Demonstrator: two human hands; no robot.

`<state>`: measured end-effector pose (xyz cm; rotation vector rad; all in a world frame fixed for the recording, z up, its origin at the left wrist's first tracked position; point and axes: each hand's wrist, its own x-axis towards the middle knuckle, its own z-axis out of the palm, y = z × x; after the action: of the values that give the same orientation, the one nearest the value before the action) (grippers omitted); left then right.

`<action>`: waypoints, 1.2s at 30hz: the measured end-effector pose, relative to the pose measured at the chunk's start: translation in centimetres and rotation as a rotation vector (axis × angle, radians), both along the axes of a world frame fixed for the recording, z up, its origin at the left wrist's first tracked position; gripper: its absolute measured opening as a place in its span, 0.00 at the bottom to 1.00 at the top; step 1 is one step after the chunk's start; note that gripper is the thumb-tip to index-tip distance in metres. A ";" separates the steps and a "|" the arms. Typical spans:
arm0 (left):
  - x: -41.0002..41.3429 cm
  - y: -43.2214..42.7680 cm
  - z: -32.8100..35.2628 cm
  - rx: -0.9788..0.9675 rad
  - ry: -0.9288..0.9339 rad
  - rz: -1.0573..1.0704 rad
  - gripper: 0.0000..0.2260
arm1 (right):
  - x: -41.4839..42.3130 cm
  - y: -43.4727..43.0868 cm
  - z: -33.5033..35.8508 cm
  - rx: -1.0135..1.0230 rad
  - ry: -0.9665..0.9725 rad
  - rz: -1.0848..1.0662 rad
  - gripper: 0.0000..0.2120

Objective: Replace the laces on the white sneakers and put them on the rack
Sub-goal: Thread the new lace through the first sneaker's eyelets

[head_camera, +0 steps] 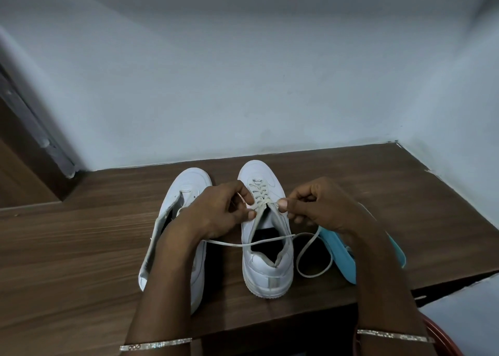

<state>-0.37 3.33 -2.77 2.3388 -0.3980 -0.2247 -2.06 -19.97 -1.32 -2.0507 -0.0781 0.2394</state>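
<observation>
Left hand (216,212) and my right hand (321,207) each pinch flat cream lace (259,243) at upper eyelets of smooth white sneaker (267,272), upright on wood-grain table (81,247); second sneaker (189,183) just beside, left.

L sneaker (189,183) & R sneaker (267,269) side by side on table (81,247), toes twd wall (243,85). Just R, lace (310,276) loops (tray (339,250) beyond).

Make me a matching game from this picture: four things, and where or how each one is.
Things:
1 lace
2 centre sneaker
3 other sneaker
4 table

States:
A brown wood grain
B partly behind the left forearm
C upright, partly laced
D pinched by left hand and right hand

Pairs: 1-D, 2-C, 3-B, 4-A.
</observation>
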 end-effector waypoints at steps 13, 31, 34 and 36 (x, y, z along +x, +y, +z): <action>0.1 -0.2 0.7 0.207 -0.153 0.152 0.04 | 0.3 -0.1 -0.9 -0.119 -0.144 -0.003 0.09; -0.1 -4.6 1.5 -1.220 0.481 0.436 0.15 | 1.5 6.3 -0.1 1.199 0.010 -0.446 0.18; -0.2 -4.4 1.3 -1.215 0.524 0.426 0.12 | 1.6 6.2 -0.4 1.113 0.028 -0.483 0.18; -0.2 -4.2 1.2 -1.183 0.543 0.400 0.10 | 1.3 6.0 -0.3 1.009 0.048 -0.440 0.18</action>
<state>-0.59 -0.84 -1.56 1.0834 0.1967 -0.3034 -0.75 -13.98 -1.58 -1.0160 0.2400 -0.0384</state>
